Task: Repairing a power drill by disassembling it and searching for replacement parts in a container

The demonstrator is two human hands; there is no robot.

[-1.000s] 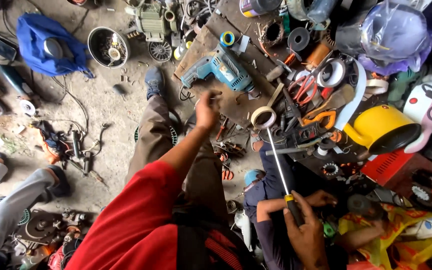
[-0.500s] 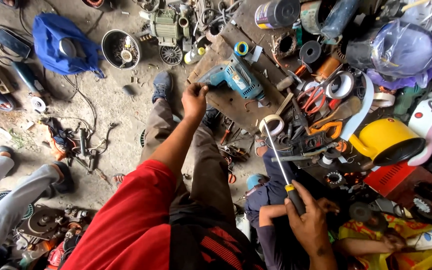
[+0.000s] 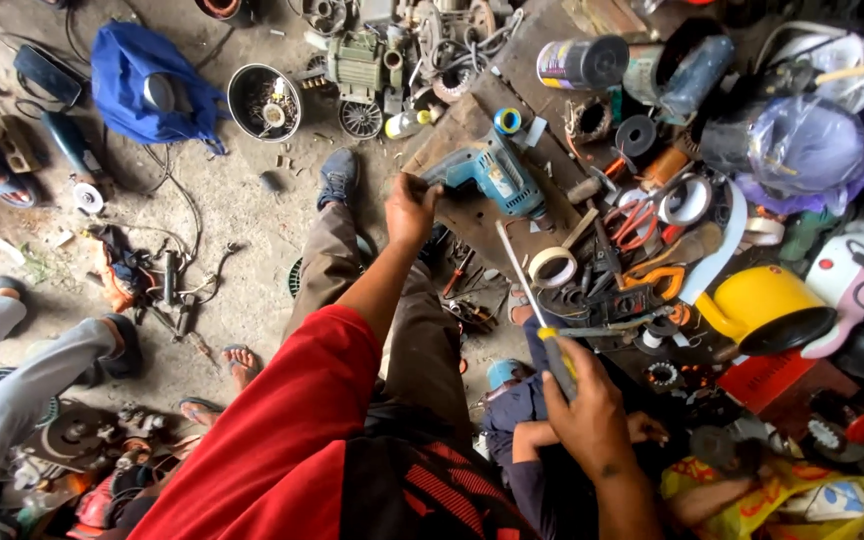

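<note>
Left hand reached far, fingers curled at the blue drill's near-left end, grip unclear. Drill lay slanted far-left to near-right on board. Right hand fisted round screwdriver, nearer.

Your view is lit by soft, even daylight; the grey concrete floor at upper left is the brightest area, and the lower right corner falls darker. Shadows are faint and short. You get glare on the glossy yellow plastic watering can and the clear plastic bag. Wide-angle distortion bends the edges. Your red sleeve, nearest the lens, is slightly soft; the centre is sharp.
</note>
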